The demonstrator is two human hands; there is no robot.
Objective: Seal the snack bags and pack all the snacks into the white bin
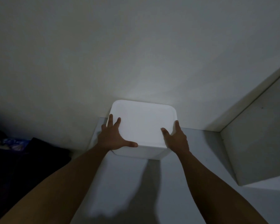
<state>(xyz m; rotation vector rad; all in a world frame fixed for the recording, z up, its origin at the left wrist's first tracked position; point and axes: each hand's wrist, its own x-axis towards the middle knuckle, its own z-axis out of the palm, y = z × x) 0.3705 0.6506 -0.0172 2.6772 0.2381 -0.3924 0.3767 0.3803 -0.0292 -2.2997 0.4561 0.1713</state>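
Note:
A white bin (143,126) with a flat white lid stands on a grey surface against the wall. My left hand (113,136) lies on the lid's left side, fingers spread and thumb along the front edge. My right hand (176,138) grips the bin's right side, thumb on the lid and fingers down the outer wall. Both hands hold the bin between them. No snack bags are in sight; the lid hides the bin's inside.
The grey surface (192,183) runs toward me. A white wall (136,54) rises right behind the bin. A white panel (255,143) juts out on the right. Dark bedding or cloth (27,159) lies to the left in shadow.

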